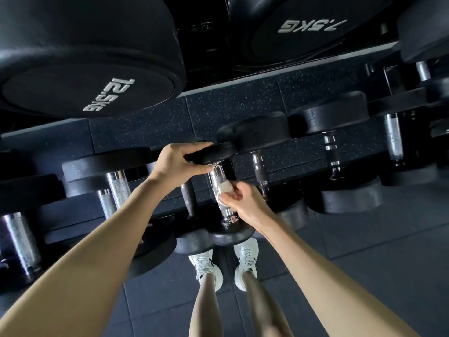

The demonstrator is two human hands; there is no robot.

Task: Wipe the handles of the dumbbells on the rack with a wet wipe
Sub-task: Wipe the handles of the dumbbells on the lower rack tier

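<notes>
Head view looks steeply down, and shadow swallows much of it. Your right hand covers the middle of the chrome handle, so only the knurled stretches above and below your fingers show. The wet wipe is mostly hidden too: a small white fold sticks out between your thumb and fingertips, which pinch it against the handle. How far it wraps round the bar you cannot tell.

Your left hand grips the dumbbell by its far head, fingers curled over the rim and thumb underneath. This dumbbell sits at the centre of the frame, on the lower tier of the rack.

Two large dumbbell heads crowd the top of the frame and are cut off by its edge: one marked 12.5KG at upper left, one marked 7.5KG at upper right. A dark-handled dumbbell stands just left of yours and another just right, both partly behind your hands. More chrome-handled ones run off to either side.

Below, your white shoes stand on dark floor tiles.
</notes>
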